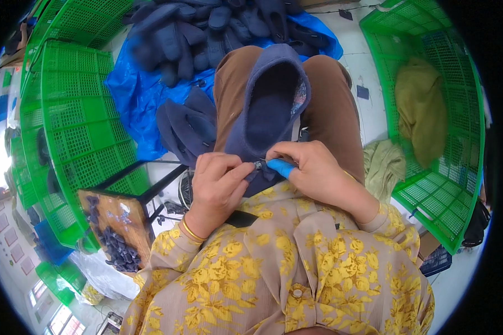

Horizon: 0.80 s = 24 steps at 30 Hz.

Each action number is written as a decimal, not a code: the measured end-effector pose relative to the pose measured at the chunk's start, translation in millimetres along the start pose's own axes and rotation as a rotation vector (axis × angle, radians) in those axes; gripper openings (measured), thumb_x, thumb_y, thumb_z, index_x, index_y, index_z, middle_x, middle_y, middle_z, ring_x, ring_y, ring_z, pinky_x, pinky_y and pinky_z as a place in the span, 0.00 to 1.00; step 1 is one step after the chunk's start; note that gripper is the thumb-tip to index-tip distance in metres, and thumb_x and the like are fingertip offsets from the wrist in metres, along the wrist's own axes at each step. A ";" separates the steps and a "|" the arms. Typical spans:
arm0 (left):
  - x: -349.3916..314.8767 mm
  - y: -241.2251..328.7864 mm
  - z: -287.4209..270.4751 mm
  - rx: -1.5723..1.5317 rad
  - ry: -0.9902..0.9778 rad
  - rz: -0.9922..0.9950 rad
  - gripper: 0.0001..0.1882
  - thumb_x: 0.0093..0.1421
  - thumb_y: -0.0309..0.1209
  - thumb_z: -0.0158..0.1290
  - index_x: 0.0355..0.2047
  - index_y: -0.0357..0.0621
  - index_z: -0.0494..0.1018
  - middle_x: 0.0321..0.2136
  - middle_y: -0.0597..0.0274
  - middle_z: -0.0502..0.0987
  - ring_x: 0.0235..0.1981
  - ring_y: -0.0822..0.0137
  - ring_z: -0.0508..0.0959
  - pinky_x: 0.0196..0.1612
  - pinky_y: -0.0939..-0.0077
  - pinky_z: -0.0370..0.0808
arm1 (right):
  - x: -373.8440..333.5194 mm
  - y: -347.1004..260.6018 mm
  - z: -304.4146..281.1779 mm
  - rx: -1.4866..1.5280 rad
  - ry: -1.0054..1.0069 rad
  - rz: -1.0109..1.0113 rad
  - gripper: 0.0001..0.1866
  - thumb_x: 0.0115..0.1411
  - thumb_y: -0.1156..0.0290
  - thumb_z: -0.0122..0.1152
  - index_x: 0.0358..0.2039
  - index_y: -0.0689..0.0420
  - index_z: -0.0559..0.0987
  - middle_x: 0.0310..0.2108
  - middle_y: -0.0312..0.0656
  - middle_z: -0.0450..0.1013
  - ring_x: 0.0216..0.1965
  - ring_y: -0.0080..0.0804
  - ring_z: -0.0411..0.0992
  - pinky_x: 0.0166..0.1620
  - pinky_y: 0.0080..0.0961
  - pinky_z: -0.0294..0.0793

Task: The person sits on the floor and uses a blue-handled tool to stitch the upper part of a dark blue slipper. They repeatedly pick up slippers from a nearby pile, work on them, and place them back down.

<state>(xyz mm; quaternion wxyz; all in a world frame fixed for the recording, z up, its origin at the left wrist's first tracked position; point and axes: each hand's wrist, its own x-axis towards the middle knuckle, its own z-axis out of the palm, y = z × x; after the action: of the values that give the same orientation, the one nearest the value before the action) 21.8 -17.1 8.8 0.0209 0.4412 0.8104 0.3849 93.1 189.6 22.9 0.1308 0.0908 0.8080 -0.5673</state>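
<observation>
A navy fabric slipper [271, 106] lies across my lap between the knees, its opening up and its toe end toward me. At the toe sits a small dark fabric bow [266, 173]. My left hand [209, 187] is closed, thumb and fingertips pinching at the bow's left side. From the right, my right hand [321, 170] pinches close beside it, with blue tape round one digit. Whatever lies between the right fingertips is too small to make out. By my left knee rest more navy slippers [187, 125].
Ahead, a heap of navy slippers [207, 42] covers a blue plastic sheet [128, 123]. Green plastic crates [75, 106] stand at left, and another green crate [388, 100] at right holds olive cloth [422, 111]. Several dark bows [120, 251] lie on a wooden-topped stool [123, 209] at lower left.
</observation>
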 end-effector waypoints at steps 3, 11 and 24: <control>-1.7 4.6 0.9 -0.023 0.025 -0.046 0.16 0.40 0.17 0.59 0.33 0.41 0.80 0.31 0.60 0.77 0.34 0.58 0.77 0.39 0.67 0.75 | -2.1 2.6 -0.1 0.032 -0.016 -0.001 0.14 0.52 0.81 0.55 0.39 0.57 0.79 0.30 0.53 0.76 0.33 0.53 0.75 0.35 0.37 0.74; -10.1 0.2 10.3 -0.058 0.088 -0.053 0.16 0.40 0.15 0.58 0.33 0.39 0.80 0.32 0.58 0.81 0.35 0.58 0.80 0.40 0.69 0.77 | 3.7 10.2 8.1 -0.020 -0.016 -0.101 0.15 0.51 0.83 0.55 0.39 0.53 0.77 0.28 0.51 0.75 0.31 0.52 0.75 0.33 0.38 0.73; -15.0 0.7 13.0 -0.045 0.086 -0.009 0.16 0.41 0.15 0.58 0.34 0.38 0.78 0.34 0.56 0.81 0.37 0.55 0.80 0.39 0.68 0.78 | 12.5 12.9 24.4 -0.379 0.030 -0.334 0.21 0.53 0.80 0.56 0.48 0.52 0.67 0.27 0.47 0.76 0.29 0.50 0.76 0.30 0.43 0.73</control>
<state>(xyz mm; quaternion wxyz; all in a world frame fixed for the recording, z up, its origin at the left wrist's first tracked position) 36.3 -19.9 -4.4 -0.0023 0.4198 0.8036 0.4218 87.6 171.0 -0.4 0.0380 -0.0616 0.9056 -0.4178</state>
